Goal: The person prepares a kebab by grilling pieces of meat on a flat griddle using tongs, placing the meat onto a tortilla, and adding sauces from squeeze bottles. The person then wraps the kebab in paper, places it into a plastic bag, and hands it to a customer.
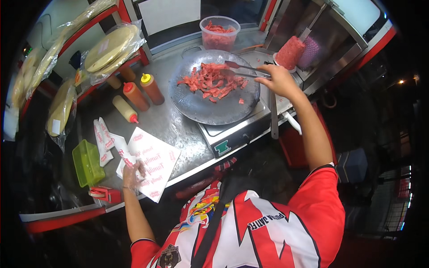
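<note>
My right hand (281,80) grips metal tongs (246,66), whose dark tips reach into sliced reddish meat (214,82). The meat lies heaped on a wide, shallow round metal pan (214,112) over a tabletop stove (241,129). In a clear plastic glove, my left hand (132,176) holds a printed paper wrapper (123,152); whether anything is inside it cannot be seen. Under that hand is a stack of white printed paper sheets (159,164). Two wrapped paper packets (104,140) lie just beyond, to the left.
Squeeze bottles (135,96) stand left of the pan; one pale bottle (125,109) lies tipped. Behind are a tub of meat (220,37) and a vertical meat spit (290,52). Bagged flatbreads (110,50) fill the rack. A green basket (87,164) and red tape dispenser (105,194) sit left.
</note>
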`<action>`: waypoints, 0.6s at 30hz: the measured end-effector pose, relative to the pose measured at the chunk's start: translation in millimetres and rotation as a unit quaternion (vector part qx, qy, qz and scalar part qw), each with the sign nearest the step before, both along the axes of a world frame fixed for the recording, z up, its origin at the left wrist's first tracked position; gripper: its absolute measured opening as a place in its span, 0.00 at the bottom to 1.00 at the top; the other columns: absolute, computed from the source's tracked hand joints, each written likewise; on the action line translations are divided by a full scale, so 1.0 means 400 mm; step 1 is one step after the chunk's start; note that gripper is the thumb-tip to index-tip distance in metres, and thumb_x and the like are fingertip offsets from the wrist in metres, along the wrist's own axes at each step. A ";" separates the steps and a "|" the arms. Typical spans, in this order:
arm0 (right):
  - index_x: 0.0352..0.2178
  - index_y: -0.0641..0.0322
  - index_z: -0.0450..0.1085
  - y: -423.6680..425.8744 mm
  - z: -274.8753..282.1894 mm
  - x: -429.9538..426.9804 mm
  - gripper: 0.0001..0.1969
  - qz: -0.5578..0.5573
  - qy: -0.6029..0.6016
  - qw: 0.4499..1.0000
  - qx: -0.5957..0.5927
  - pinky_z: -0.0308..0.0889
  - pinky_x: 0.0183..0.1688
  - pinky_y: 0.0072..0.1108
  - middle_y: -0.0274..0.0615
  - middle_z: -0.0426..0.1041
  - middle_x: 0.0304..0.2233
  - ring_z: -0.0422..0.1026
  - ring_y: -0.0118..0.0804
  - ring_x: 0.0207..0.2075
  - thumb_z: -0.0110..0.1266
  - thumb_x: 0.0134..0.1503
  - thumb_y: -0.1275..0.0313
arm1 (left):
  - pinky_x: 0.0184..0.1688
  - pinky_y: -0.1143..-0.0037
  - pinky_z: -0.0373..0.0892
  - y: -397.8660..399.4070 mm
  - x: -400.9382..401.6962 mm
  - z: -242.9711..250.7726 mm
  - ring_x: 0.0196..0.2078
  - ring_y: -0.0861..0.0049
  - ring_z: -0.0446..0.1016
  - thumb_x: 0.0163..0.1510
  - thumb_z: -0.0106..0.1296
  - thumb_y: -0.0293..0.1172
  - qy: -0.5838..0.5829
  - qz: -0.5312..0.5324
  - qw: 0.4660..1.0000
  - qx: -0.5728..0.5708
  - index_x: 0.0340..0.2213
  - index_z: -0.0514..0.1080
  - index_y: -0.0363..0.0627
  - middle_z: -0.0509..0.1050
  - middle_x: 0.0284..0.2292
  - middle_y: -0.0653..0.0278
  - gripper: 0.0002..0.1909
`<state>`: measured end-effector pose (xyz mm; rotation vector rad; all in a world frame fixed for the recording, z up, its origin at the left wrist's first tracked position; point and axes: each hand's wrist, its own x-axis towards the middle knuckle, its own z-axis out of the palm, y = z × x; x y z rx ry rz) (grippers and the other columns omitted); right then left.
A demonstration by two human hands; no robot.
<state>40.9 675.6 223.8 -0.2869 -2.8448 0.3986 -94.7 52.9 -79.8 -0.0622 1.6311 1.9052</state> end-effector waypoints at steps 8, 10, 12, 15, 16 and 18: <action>0.50 0.56 0.76 -0.198 -0.104 -0.092 0.23 0.099 0.047 0.993 0.035 0.73 0.49 0.39 0.54 0.79 0.37 0.78 0.56 0.44 0.61 0.58 0.55 | 0.20 0.74 0.67 0.037 0.006 0.031 0.17 0.77 0.67 0.61 0.52 0.32 -0.023 0.083 0.996 -0.030 0.32 0.73 0.38 0.71 0.19 0.64 0.09; 0.48 0.55 0.77 -0.168 -0.160 -0.106 0.21 0.079 0.050 0.995 0.024 0.73 0.48 0.39 0.51 0.81 0.39 0.79 0.55 0.44 0.61 0.58 0.56 | 0.20 0.74 0.67 0.029 0.002 0.026 0.17 0.75 0.68 0.61 0.53 0.31 -0.020 0.072 0.997 -0.017 0.32 0.72 0.36 0.71 0.20 0.63 0.09; 0.45 0.55 0.79 -0.096 -0.116 -0.059 0.19 0.030 0.044 0.998 -0.045 0.73 0.47 0.38 0.49 0.81 0.42 0.79 0.55 0.44 0.64 0.56 0.57 | 0.20 0.74 0.67 0.004 0.005 0.011 0.18 0.74 0.69 0.61 0.53 0.30 -0.024 0.075 0.997 -0.001 0.33 0.72 0.35 0.72 0.21 0.61 0.09; 0.44 0.62 0.79 0.000 -0.056 0.075 0.21 0.034 0.040 0.997 -0.064 0.75 0.43 0.33 0.52 0.81 0.40 0.81 0.54 0.37 0.66 0.56 0.58 | 0.21 0.74 0.68 0.002 0.008 -0.007 0.18 0.74 0.69 0.61 0.54 0.31 -0.011 0.062 0.998 -0.019 0.33 0.72 0.35 0.72 0.21 0.61 0.10; 0.45 0.62 0.79 -0.032 -0.070 0.105 0.21 0.055 0.019 0.994 -0.097 0.75 0.43 0.33 0.53 0.81 0.40 0.81 0.53 0.37 0.66 0.56 0.58 | 0.21 0.74 0.67 0.003 0.002 -0.006 0.18 0.74 0.69 0.61 0.54 0.32 -0.013 0.049 0.999 -0.015 0.34 0.72 0.35 0.72 0.21 0.61 0.10; 0.47 0.61 0.78 -0.069 -0.102 0.126 0.22 0.080 0.010 0.992 -0.096 0.74 0.42 0.34 0.54 0.80 0.41 0.80 0.52 0.38 0.65 0.57 0.58 | 0.21 0.74 0.67 0.012 -0.013 0.000 0.19 0.74 0.70 0.61 0.54 0.32 -0.016 0.024 1.000 -0.010 0.34 0.71 0.34 0.72 0.21 0.61 0.10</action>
